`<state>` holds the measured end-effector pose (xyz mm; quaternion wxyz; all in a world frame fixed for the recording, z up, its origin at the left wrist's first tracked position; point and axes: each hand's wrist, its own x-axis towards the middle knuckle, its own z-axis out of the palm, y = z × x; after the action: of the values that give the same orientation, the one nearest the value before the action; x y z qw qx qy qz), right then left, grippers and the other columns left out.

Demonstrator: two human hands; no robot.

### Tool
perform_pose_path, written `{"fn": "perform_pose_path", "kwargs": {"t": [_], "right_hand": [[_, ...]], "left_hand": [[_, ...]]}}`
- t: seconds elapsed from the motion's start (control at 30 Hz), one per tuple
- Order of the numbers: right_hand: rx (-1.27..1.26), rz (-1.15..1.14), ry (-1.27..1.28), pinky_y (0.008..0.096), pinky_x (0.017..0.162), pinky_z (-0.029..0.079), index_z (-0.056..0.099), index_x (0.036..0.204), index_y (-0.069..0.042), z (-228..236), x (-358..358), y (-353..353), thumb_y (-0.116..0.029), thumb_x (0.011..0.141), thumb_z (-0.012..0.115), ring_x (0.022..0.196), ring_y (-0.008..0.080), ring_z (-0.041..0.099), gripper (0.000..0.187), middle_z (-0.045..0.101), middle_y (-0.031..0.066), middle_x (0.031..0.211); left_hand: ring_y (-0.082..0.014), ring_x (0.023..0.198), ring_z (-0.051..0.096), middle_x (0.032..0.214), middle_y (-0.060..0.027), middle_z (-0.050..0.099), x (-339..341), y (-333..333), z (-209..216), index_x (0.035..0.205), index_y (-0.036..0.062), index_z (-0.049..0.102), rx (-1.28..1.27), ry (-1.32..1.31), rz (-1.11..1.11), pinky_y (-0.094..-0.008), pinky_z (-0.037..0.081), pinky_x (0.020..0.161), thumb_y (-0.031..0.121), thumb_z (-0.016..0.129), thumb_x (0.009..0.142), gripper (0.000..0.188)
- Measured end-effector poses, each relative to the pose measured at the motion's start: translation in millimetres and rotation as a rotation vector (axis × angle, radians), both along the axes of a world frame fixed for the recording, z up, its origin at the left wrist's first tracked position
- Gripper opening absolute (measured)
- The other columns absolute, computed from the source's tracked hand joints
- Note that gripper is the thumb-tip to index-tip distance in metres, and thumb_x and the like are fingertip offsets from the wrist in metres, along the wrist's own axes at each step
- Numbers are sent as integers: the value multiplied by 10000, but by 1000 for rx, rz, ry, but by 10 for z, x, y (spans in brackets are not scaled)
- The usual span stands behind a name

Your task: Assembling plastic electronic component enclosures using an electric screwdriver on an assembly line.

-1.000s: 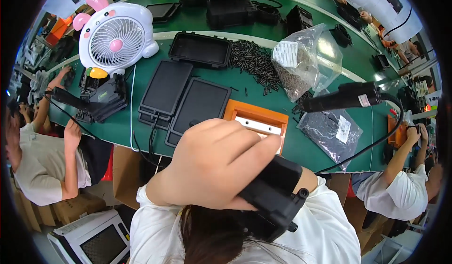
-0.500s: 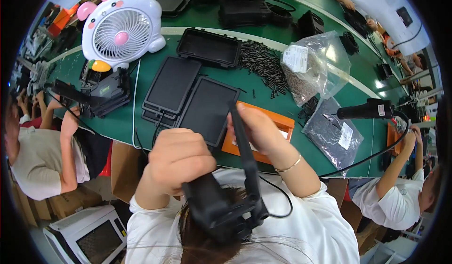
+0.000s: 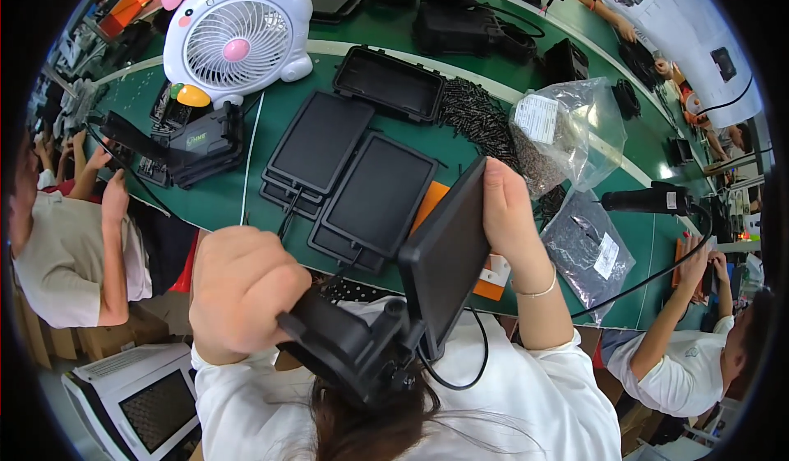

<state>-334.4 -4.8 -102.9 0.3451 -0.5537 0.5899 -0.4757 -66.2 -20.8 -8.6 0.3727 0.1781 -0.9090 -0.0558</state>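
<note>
Both hands lift a hinged black casing near the chest, above the green surface [image 3: 238,198]. Left hand [image 3: 246,292] grips the base [image 3: 349,354]; right hand [image 3: 509,214] pinches the lid [image 3: 448,260]. Step in hand, judged: opening or inspecting; next needs steady hinge control.

A long green workbench [image 3: 246,190] runs through a bright workshop, people seated alongside.

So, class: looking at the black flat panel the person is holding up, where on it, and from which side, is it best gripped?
Grip the black flat panel by its long far edge, coming over from the right, as the right hand does. It stands tilted on edge, so that thin rim is exposed, while the left hand steadies the hinged black base below.
</note>
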Motion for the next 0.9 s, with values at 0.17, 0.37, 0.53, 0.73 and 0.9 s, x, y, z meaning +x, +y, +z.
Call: {"fn": "perform_pose_path", "kwargs": {"t": [0.17,0.37,0.53,0.73,0.9], "right_hand": [[129,264,-668,281,843,405,344,1252,-54,-8,661,-95,-456,961,231,933,141,484,510,507,67,1039],[108,690,-807,310,1011,287,375,1270,-43,-175,965,43,-257,874,502,1192,177,373,468,432,85,1242],[325,657,-913,319,955,359,292,1343,-39,387,373,-158,-517,818,550,1132,184,460,756,460,115,1233],[78,270,-114,236,761,408,365,1299,-47,677,494,-721,-71,693,636,870,115,498,664,531,67,948],[237,77,-738,353,611,533,553,974,-33,673,74,-1926,-205,849,547,819,192,610,213,611,102,937]], "left_hand": [[-214,584,579,668,-83,588,-357,3,49,707,32,554,-296,205,84,-272,436,452,154,616,546,212],[-267,657,628,788,-135,631,-569,-53,98,945,26,563,107,130,-188,-331,504,569,270,619,709,344],[-275,671,578,776,-86,588,-285,-368,-181,969,43,545,61,-34,335,-364,453,597,277,743,574,500],[-311,786,568,860,-130,589,-416,-731,-329,1071,-5,508,64,148,623,-385,455,683,232,662,758,421],[-354,845,548,940,-197,574,-19,-763,-424,985,-54,547,-28,349,457,-392,443,769,40,560,758,245]]}}
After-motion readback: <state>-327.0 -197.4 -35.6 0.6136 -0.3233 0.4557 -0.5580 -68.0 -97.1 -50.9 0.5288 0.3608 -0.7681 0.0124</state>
